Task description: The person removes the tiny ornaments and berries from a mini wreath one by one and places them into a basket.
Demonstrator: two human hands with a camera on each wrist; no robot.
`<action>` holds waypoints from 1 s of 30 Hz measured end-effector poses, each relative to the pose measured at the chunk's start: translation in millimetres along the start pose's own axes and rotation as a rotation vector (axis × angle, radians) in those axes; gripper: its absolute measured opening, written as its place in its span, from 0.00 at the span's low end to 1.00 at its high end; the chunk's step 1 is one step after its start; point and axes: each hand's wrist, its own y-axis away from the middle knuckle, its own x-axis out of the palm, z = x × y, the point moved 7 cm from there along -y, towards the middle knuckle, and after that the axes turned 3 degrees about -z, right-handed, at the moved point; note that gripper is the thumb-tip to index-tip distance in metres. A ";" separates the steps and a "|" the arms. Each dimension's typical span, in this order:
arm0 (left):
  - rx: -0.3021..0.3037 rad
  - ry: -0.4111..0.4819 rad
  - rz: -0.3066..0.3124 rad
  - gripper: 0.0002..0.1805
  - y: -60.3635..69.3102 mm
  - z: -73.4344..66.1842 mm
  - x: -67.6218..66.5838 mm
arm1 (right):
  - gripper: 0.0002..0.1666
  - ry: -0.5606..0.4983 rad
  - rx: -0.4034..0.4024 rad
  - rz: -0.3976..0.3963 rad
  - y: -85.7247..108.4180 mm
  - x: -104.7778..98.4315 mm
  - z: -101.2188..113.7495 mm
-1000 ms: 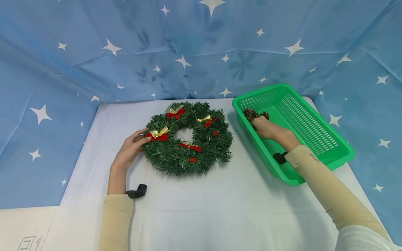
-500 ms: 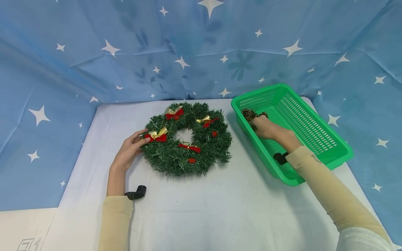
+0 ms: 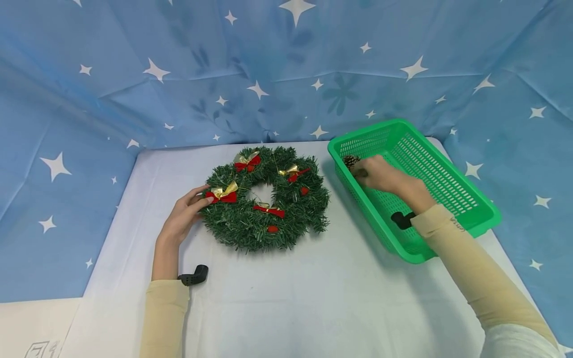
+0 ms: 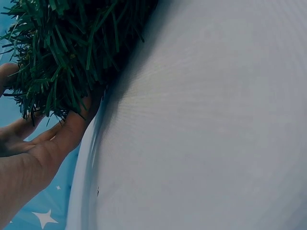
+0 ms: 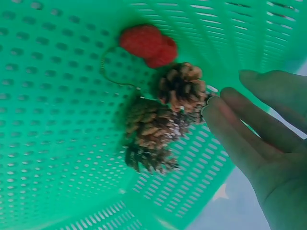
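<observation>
A green Christmas wreath with red-and-gold bows and small red pieces lies left of centre in the head view. At its left edge my left hand grips the greenery, thumb near a bow; the left wrist view shows fingers around the fringe. My right hand reaches into the green basket. In the right wrist view its fingertips are close to a pine cone, with the thumb apart from them; whether they touch cannot be told. More pine cones lie clustered beside it.
Inside the basket, red fuzzy pieces and a thin loop of gold cord lie near the cones. A white cloth covers the table. Blue star-patterned fabric stands behind and at the sides.
My right hand has shifted slightly up and back inside the basket, and its finger pose has changed. The left hand and wreath have stayed in place.
</observation>
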 end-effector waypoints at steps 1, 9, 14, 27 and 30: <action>0.000 -0.001 0.000 0.36 0.0 0.2 0.0 | 0.18 0.002 -0.005 -0.010 -0.3 -2.4 1.6; -0.007 0.001 0.005 0.37 1.2 0.2 0.2 | 0.14 0.017 -0.042 -0.044 -0.3 -18.4 17.8; -0.007 0.004 0.010 0.37 1.7 -0.6 0.8 | 0.12 0.035 -0.084 -0.068 -0.9 -25.6 27.5; 0.005 0.001 0.008 0.36 1.4 -1.0 0.2 | 0.12 0.057 -0.132 -0.077 -8.5 -34.5 49.6; 0.006 0.000 0.009 0.36 0.8 -0.8 0.3 | 0.12 0.054 -0.114 -0.065 -12.5 -34.0 53.4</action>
